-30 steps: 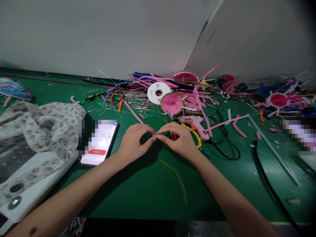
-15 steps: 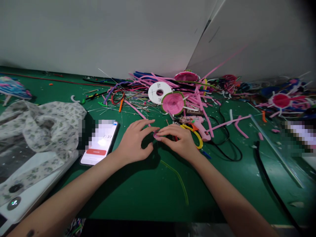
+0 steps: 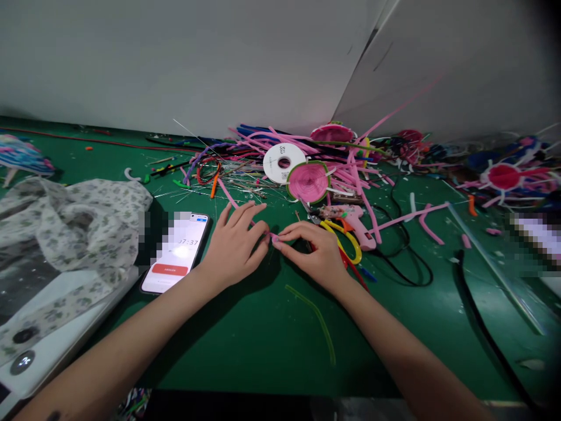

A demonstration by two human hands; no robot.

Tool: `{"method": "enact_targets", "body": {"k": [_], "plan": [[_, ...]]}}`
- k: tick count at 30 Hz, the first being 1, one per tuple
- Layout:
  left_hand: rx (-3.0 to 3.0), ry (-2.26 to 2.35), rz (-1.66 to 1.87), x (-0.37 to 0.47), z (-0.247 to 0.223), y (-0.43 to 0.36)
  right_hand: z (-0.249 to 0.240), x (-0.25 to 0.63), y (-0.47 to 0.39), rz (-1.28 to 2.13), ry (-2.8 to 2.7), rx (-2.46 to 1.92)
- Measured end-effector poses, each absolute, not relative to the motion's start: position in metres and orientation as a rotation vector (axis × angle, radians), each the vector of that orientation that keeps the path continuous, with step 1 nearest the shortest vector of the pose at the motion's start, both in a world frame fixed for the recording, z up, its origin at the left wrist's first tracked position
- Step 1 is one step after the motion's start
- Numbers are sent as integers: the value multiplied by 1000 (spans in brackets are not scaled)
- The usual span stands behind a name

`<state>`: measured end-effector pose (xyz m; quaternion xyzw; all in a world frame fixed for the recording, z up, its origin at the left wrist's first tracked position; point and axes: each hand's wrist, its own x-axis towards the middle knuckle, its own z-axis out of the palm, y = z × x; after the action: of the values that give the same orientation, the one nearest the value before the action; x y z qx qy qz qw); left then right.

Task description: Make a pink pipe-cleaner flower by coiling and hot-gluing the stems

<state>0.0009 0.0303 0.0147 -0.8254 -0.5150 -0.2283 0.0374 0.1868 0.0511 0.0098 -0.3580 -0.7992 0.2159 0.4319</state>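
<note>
Your right hand (image 3: pixel 318 255) pinches a small pink piece (image 3: pixel 275 239). Your left hand (image 3: pixel 230 251) grips the pink strip (image 3: pixel 228 194) just beside it, slanting away leftward.

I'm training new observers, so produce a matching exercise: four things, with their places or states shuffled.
1. pink piece
2. phone with red bar
3. white disc
4. yellow-green strip

A. has a hole in its middle
B. pinched by the right hand
C. on the table, below both hands in the picture
D. left of the left hand

Pairs: 1-B, 2-D, 3-A, 4-C
</note>
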Motion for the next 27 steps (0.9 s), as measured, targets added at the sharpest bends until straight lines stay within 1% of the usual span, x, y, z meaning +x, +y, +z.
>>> {"method": "enact_targets", "body": {"k": [9,20,27], "plan": [[-2530,-1508,-800,0,9,33,6,180,40,539,-1904,-1006],[-2535,-1449,-826,2,7,35,19,184,33,302,-1936,-1026],[-2578,-1372,-808,7,2,35,7,191,22,211,-1955,-1048]]}}
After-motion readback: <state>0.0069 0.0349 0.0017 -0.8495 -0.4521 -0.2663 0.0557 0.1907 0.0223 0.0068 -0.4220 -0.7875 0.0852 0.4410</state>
